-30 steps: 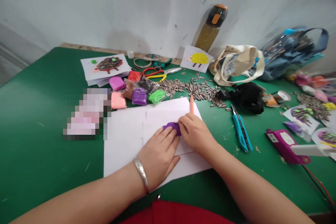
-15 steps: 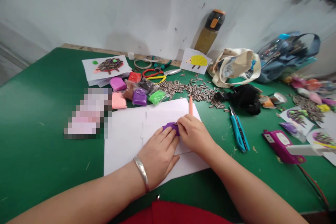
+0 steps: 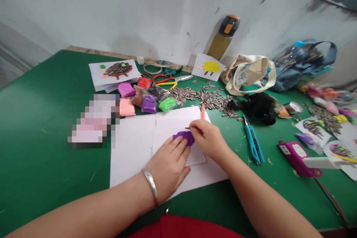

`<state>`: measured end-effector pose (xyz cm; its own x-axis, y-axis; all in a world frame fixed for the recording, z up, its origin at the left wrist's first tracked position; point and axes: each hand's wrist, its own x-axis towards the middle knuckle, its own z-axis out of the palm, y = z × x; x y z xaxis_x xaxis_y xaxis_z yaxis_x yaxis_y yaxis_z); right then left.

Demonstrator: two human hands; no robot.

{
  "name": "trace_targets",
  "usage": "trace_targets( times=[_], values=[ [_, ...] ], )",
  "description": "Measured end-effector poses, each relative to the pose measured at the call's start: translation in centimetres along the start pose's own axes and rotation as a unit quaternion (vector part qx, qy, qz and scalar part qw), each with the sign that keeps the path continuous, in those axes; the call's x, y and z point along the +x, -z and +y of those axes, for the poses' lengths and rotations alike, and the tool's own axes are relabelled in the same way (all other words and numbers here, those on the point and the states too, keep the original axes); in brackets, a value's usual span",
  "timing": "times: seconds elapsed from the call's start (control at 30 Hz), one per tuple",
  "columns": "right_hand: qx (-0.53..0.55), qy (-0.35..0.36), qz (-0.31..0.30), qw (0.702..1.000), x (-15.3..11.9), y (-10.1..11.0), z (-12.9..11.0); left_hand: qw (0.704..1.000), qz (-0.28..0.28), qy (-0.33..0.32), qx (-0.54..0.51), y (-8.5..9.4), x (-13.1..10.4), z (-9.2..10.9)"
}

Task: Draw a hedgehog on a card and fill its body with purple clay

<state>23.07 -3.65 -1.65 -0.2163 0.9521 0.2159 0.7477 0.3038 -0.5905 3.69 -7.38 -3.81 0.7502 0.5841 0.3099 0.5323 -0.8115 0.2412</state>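
Note:
My left hand, with a silver bangle at the wrist, lies flat with its fingers stretched over a white sheet of paper. Its fingertips rest on the lower left of a flat purple clay shape, partly hiding it. Just right of the clay, my right hand pinches what looks like a sunflower seed, its dark pointed end showing left of the fingertips, above the clay's upper edge. Behind that hand, an orange pen-like stick shows; its lower part is hidden. A larger white sheet lies underneath.
Sunflower seeds are scattered beyond the paper. Clay packets, scissors and a hedgehog picture lie left of them. To the right are a turquoise cutter, a black pouch and a magenta device. A bottle stands at the wall.
My right hand has lifted slightly and shifted right, uncovering more of the purple clay. My left hand stays in place on the clay and paper.

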Motion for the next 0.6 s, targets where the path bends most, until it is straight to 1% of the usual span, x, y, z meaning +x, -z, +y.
trace_targets(
  times=[0.1,0.2,0.33,0.47,0.6],
  values=[
    [-0.007,0.013,-0.016,1.000,-0.7,-0.5,0.4,1.000,-0.004,0.003,-0.001,0.0,0.0,0.0],
    [-0.007,0.011,-0.018,1.000,-1.3,-0.2,0.8,1.000,-0.010,0.003,-0.001,0.1,0.0,0.1],
    [-0.017,0.016,-0.018,1.000,-1.3,-0.1,1.0,1.000,-0.011,0.003,-0.002,0.1,0.0,0.1],
    [-0.052,0.031,-0.023,0.998,-1.1,-0.5,0.7,1.000,-0.008,0.005,-0.003,0.1,-0.1,0.1],
    [-0.101,0.034,-0.016,0.994,-0.9,-1.1,0.6,1.000,-0.003,0.002,-0.005,0.0,-0.1,0.0]
  ],
)
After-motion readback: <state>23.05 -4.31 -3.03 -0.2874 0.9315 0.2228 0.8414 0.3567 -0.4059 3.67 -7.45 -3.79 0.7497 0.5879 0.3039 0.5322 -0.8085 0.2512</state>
